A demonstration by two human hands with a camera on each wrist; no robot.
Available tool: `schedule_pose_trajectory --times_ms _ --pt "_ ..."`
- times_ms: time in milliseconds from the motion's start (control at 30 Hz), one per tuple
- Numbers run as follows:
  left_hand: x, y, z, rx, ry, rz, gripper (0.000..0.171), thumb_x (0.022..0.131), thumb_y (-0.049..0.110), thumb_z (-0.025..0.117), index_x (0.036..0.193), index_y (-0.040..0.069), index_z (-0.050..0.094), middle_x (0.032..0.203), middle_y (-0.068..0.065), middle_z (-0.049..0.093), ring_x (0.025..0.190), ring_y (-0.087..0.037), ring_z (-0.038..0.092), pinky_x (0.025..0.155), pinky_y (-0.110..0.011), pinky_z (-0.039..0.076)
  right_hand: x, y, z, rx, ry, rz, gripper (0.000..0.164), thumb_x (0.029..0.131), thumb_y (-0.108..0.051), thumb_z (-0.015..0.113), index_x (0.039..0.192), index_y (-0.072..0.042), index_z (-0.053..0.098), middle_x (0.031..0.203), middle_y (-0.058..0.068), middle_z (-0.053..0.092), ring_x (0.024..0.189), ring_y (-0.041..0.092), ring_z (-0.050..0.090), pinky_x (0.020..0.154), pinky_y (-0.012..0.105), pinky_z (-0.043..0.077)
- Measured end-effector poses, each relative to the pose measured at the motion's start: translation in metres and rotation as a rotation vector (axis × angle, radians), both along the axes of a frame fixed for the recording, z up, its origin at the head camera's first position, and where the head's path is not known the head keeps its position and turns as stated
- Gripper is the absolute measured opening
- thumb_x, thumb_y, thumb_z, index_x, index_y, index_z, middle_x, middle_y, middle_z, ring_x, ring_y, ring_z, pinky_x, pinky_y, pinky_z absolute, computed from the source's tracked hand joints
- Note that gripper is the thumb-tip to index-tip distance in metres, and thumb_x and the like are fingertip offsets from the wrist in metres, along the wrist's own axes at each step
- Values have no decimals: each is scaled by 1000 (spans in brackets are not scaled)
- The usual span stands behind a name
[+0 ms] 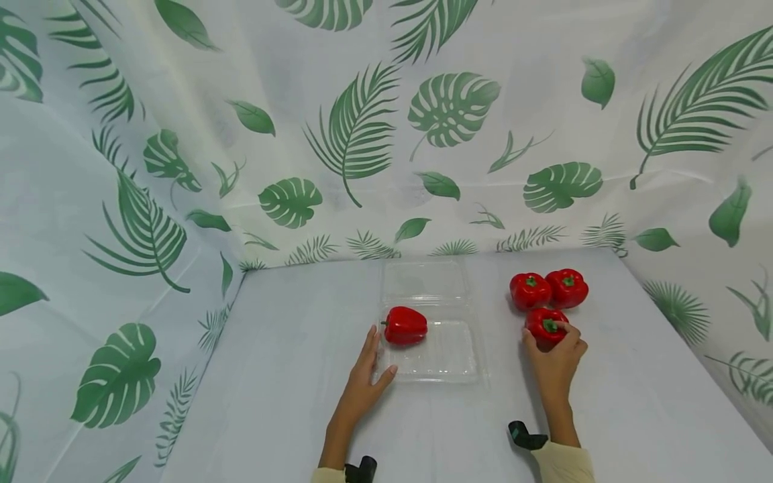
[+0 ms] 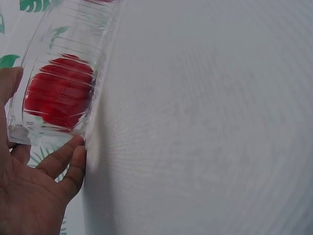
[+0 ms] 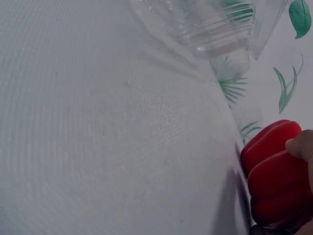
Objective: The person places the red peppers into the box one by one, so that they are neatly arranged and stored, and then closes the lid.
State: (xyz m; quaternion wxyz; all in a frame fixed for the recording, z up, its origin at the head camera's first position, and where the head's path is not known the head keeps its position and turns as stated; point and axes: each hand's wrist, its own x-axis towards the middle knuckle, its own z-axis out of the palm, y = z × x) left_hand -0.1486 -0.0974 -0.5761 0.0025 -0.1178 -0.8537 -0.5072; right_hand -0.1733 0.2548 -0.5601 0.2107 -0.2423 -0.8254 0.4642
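A clear plastic clamshell container (image 1: 474, 349) lies with its lid flipped back on the white table. One red bell pepper (image 1: 406, 326) lies on its side in the left part of the base. My left hand (image 1: 362, 389) rests at the container's left edge, its fingers extended along the side and its thumb near the front corner. On the right, my right hand (image 1: 555, 362) grips a red bell pepper (image 1: 542, 323) between thumb and fingers, its green stem facing up. The right wrist view shows the thumb against this pepper (image 3: 281, 191).
Two more red bell peppers (image 1: 531, 291) stand side by side just behind the gripped one. A white cloth with green leaf prints (image 1: 362, 221) hangs behind the table and along both sides. Dark wrist straps show at both sleeves.
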Motion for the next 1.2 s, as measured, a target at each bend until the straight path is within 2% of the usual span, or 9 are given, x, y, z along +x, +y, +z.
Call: schedule_pose_trajectory --times_ms 167,300,467,633,800,867,933,1100,1200 --pt "0 0 -2 -8 -5 7 79 94 42 61 157 21 19 165 8 12 148 -23 29 111 -42 38 3 2 2 -68 71 -18 88 85 -23 74 151 -11 17 151 18 26 144 28 24 111 61 37" --pt "1 0 -1 -5 -8 7 79 94 41 61 157 22 19 165 8 13 147 -24 31 111 -42 38 7 3 3 -95 74 -12 89 85 -24 75 153 -13 18 152 13 28 143 25 26 109 60 41" --pt "2 0 1 -5 3 -1 78 94 40 61 157 19 19 165 2 14 145 -28 34 109 -45 40 9 2 5 -128 54 36 90 84 -22 76 152 -16 18 152 9 28 143 22 26 109 57 42" --pt "2 0 2 9 9 -1 78 95 41 60 157 17 20 165 1 14 146 -29 33 110 -45 39 6 0 13 -243 76 109 91 85 -24 76 150 -19 13 155 6 24 148 22 21 112 54 39" --pt "2 1 2 16 -7 -7 78 95 39 61 157 17 20 165 1 13 147 -28 29 109 -45 39 3 2 24 -455 7 161 90 86 -35 75 149 -29 10 160 0 19 150 22 18 110 36 42" --pt "2 1 2 16 -8 -5 78 94 38 61 157 17 20 165 1 14 147 -27 29 110 -44 39 1 2 28 -565 -6 182 89 86 -36 74 148 -33 10 161 -2 16 150 22 18 101 24 49" --pt "2 2 3 18 -7 -4 78 94 39 61 157 17 20 165 1 14 148 -26 28 110 -43 39 -2 -1 31 -695 34 209 82 90 -33 70 147 -35 11 160 -4 17 146 19 22 90 19 54" --pt "1 2 4 17 -2 -2 77 94 34 62 157 16 20 165 1 14 148 -26 28 110 -43 39 -7 -9 40 -962 196 281 61 98 -24 55 144 -35 16 147 -11 28 133 10 34 80 24 60" --pt "2 2 5 13 1 -1 77 94 32 63 157 16 21 165 1 14 148 -26 28 110 -43 39 -6 -11 41 -1001 237 338 57 100 -25 50 146 -33 16 142 -12 32 130 10 36 81 24 60"
